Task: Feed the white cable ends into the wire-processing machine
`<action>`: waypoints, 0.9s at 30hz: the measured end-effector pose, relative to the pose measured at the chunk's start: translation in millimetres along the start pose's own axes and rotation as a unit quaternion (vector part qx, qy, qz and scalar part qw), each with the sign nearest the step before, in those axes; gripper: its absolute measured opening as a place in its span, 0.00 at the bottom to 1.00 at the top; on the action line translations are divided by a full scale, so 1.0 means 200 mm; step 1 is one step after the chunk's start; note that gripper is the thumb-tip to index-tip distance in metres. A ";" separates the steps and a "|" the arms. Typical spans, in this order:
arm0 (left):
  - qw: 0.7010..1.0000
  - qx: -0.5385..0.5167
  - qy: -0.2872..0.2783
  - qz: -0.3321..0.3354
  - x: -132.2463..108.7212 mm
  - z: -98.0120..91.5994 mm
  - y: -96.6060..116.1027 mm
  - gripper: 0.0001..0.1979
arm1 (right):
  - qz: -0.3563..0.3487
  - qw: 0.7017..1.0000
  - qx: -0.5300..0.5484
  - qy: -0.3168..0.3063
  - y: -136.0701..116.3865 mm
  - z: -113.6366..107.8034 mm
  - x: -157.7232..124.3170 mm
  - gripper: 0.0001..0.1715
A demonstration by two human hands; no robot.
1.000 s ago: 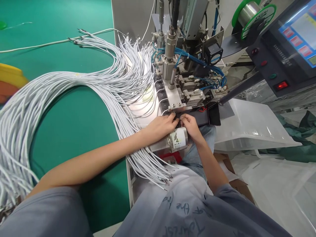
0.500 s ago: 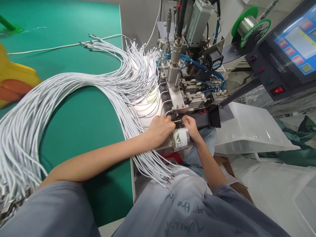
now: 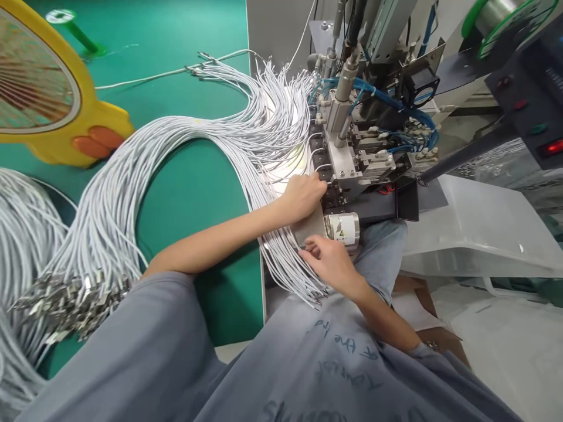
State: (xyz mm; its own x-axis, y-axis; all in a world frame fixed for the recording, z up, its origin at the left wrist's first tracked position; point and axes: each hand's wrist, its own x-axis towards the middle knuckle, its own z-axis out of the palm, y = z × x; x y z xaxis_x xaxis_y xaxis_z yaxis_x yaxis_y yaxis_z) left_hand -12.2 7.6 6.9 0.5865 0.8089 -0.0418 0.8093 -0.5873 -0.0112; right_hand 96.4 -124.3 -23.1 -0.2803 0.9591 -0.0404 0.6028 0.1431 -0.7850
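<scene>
My left hand is closed at the near end of a bench machine with metal cylinders; its fingertips are hidden, so what they hold cannot be made out. My right hand is beside the near end of a bundle of white cables, thumb and fingers apart, with nothing visible between them. The bundle passes under my left forearm and ends in dark tips near my lap. Just right of my hands sits a metal cylinder with a white label. Short white cable ends loop into the machine's row of black blocks.
A yellow fan stands on the green mat at left. Cables with metal connectors lie below it. On the right are a solder wire spool, a control box, a black phone-like slab and a translucent plastic bin.
My right hand has left the machine front and come toward me to the cable bundle, its fingers opening. My left hand stays by the machine. The view has swung left.
</scene>
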 end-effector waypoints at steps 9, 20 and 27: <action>0.975 -0.177 0.039 0.130 -0.11 -0.06 0.16 0.15 | -0.009 0.995 -0.095 -0.013 -0.02 0.07 0.07 0.13; 0.845 -0.493 -0.007 0.209 -0.17 -0.08 0.20 0.20 | 0.079 0.974 0.195 0.084 0.10 -0.36 -0.08 0.07; 0.829 -0.514 0.099 0.198 -0.14 -0.08 0.17 0.10 | 0.055 0.905 0.360 0.220 0.12 -0.34 -0.02 0.13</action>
State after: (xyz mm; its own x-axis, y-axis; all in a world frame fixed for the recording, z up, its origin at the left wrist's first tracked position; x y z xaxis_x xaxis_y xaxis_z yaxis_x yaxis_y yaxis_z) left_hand 0.3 -35.1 23.5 0.7241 0.6073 0.3268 0.0945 -0.5568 0.8253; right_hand 163.3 -108.8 0.9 0.1723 0.9849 -0.0178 -0.0776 -0.0044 -0.9970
